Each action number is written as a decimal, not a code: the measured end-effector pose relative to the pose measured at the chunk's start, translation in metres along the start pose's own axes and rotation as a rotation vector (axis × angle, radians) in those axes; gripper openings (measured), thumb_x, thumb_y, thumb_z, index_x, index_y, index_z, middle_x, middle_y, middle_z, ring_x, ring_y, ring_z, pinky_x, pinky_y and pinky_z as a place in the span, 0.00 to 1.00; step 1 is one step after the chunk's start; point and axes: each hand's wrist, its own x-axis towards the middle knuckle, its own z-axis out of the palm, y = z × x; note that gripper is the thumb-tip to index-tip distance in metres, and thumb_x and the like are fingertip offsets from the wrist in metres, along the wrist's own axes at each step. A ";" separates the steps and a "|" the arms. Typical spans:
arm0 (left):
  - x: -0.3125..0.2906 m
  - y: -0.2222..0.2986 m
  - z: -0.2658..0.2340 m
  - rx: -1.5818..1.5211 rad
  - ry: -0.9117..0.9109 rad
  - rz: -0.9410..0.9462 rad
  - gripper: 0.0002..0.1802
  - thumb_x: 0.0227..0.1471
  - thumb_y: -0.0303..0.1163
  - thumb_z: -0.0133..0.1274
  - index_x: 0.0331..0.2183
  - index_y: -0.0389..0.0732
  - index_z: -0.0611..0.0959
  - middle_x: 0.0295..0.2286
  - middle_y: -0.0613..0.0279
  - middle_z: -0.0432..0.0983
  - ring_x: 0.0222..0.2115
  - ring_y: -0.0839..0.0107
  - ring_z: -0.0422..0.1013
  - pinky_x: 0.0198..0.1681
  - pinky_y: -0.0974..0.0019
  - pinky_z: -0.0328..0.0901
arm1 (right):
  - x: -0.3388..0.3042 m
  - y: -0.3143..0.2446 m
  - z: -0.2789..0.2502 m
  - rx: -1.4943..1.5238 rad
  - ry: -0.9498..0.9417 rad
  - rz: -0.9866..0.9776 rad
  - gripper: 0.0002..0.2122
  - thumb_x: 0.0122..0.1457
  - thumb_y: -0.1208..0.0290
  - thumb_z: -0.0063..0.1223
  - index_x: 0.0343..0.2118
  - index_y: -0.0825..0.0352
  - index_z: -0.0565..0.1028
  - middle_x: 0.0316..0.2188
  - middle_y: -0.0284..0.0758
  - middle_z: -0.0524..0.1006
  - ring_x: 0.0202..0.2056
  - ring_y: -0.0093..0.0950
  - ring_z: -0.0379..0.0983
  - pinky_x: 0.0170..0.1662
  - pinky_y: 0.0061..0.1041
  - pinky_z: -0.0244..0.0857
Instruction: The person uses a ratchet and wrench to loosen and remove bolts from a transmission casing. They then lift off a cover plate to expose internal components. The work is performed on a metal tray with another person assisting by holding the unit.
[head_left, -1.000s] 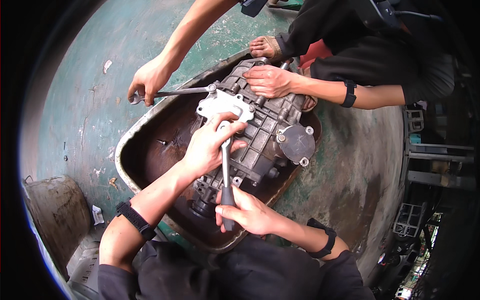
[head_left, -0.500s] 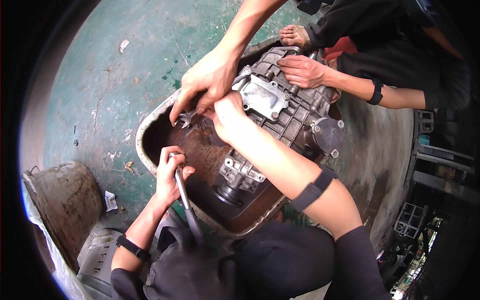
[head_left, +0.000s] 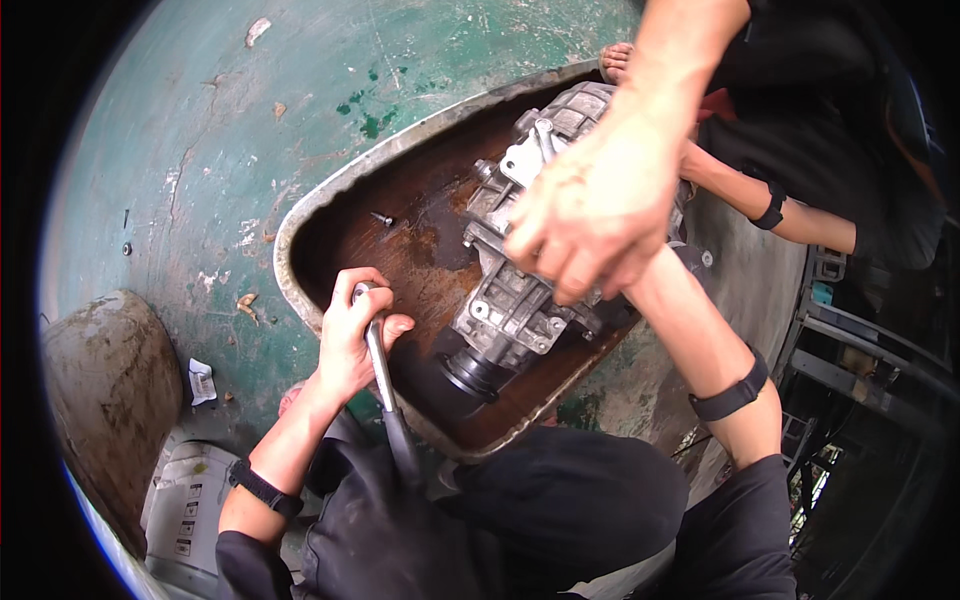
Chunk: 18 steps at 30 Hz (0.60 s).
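Over the last half second the right hand (head_left: 640, 274) and the co-worker's hand (head_left: 595, 215) have swung from the left of the metal casing (head_left: 510, 310) to above it; the casing lies in the rusty tray (head_left: 285, 255). The left hand (head_left: 350, 335) has its fingers clamped round the neck of the ratchet (head_left: 381, 368), clear of the casing (a second ago both hands had it there), so I judge it is turning nothing at present. The right hand's fingers are mostly hidden under the co-worker's hand; I cannot tell whether they are apart or together. As for writing, the grey container (head_left: 205, 505) bears a column of small dark markings, too small to read
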 end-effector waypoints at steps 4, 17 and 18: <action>0.000 0.000 0.000 0.004 -0.002 -0.015 0.17 0.43 0.37 0.64 0.31 0.39 0.76 0.35 0.57 0.66 0.21 0.68 0.63 0.25 0.65 0.61 | -0.054 -0.022 0.016 -0.090 -0.036 0.001 0.11 0.55 0.64 0.54 0.30 0.67 0.74 0.21 0.33 0.69 0.29 0.32 0.67 0.33 0.34 0.60; 0.001 0.001 0.002 0.080 -0.038 0.018 0.17 0.40 0.37 0.66 0.29 0.39 0.77 0.34 0.57 0.66 0.18 0.71 0.63 0.22 0.67 0.61 | -0.050 -0.056 0.088 -0.585 0.553 1.676 0.15 0.60 0.61 0.49 0.43 0.66 0.76 0.36 0.39 0.76 0.42 0.36 0.72 0.48 0.36 0.63; 0.002 0.002 0.002 0.077 -0.054 0.010 0.17 0.41 0.37 0.66 0.29 0.39 0.77 0.34 0.57 0.66 0.18 0.71 0.63 0.22 0.67 0.61 | -0.053 -0.055 0.084 -0.569 0.536 1.691 0.15 0.60 0.61 0.49 0.44 0.66 0.76 0.37 0.40 0.76 0.43 0.37 0.72 0.49 0.36 0.63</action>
